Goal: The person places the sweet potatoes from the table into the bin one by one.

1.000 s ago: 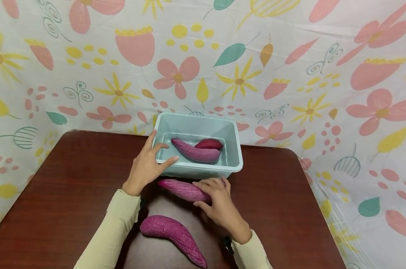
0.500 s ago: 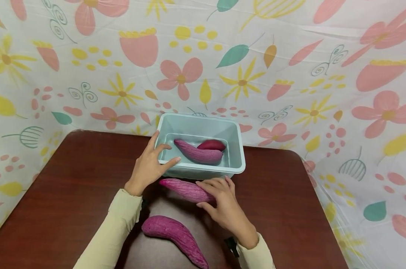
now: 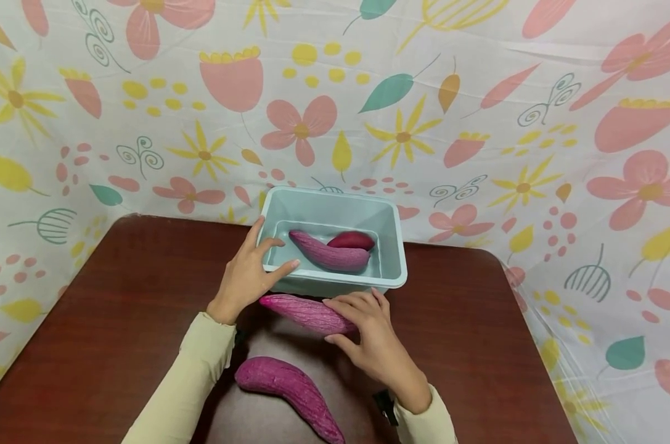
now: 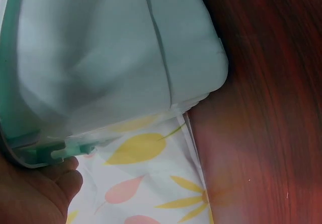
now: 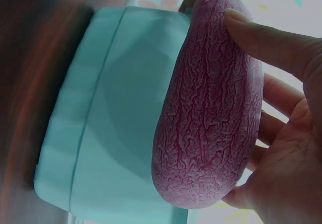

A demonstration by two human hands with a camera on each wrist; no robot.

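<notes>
Wrinkled matt sweet potato (image 5: pixel 211 108), smooth plastic tub (image 3: pixel 392 246), glossy wood table (image 3: pixel 102 320).

No readable text, labels, brands, numbers or signs in any view

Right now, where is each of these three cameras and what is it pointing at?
Head: worn on the head, looking down at the table, tub, both hands and sleeves.
Left wrist: under the left hand, facing the tub's outer wall; a palm edge shows.
Right wrist: by the right hand, whose fingers grip a purple sweet potato.
All three share the tub.
</notes>
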